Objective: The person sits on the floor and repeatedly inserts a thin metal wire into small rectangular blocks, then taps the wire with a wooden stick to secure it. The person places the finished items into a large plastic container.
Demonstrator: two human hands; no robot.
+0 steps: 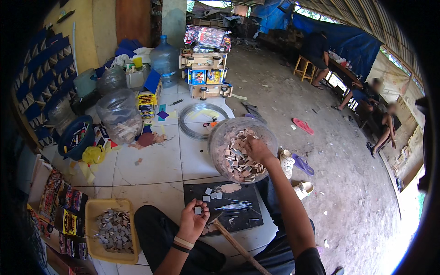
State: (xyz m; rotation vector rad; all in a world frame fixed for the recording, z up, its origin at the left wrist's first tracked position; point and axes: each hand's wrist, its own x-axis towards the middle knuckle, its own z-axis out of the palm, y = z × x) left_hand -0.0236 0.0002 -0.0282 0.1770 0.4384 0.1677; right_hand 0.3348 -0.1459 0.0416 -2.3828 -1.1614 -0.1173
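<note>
My left hand [191, 221], palm up with curled fingers, holds a small grey square piece [198, 210]. My right hand [257, 150] reaches into a round clear plastic tub [215, 158] of small square pieces, brown and grey. Its fingers bend down among them, and their tips are hidden. Below the tub lies a black board [250, 221]. Several loose grey squares [213, 195] and a bunch of thin straight wires [234, 205] rest on it. A wooden-handled hammer [238, 246] leans over the board's near edge, between my legs.
On the left stands a yellow basin [90, 224] of similar pieces, beside printed panels [50, 201]. Beyond the tub lie a wire coil [182, 123] and stacked toy trucks [206, 64]. Sandals [303, 126] lie on the right; people [316, 48] sit farther off.
</note>
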